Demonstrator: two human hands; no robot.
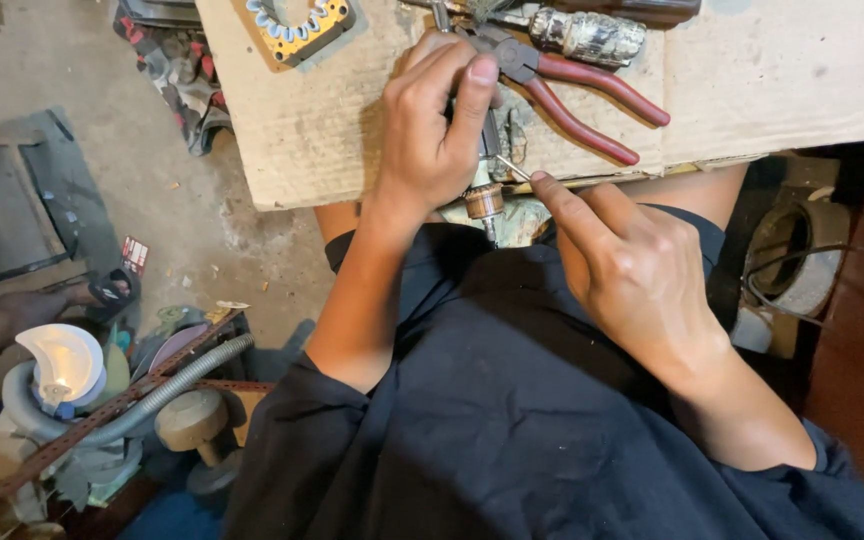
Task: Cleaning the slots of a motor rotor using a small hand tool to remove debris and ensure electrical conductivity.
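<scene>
Grip-wise, the left hand (432, 130) is wrapped tight around a small motor armature with a copper-coloured commutator and a thin steel shaft (485, 195), held upright over the lap, just off the near edge of the cardboard-covered bench (332, 150). A thin metal pick or wire (512, 167) is pinched between the thumb and forefinger of the right hand (632, 270), with its tip laid against the armature just above the commutator. So the part is already picked up and being worked on; how much of the windings has been dealt with can't be told, since most of it is hidden by the fingers. Red-handled pliers (572, 95) are left lying on the bench right behind the left hand, not in use. A yellow and blue stator-like piece (297, 25) is seen further back.
</scene>
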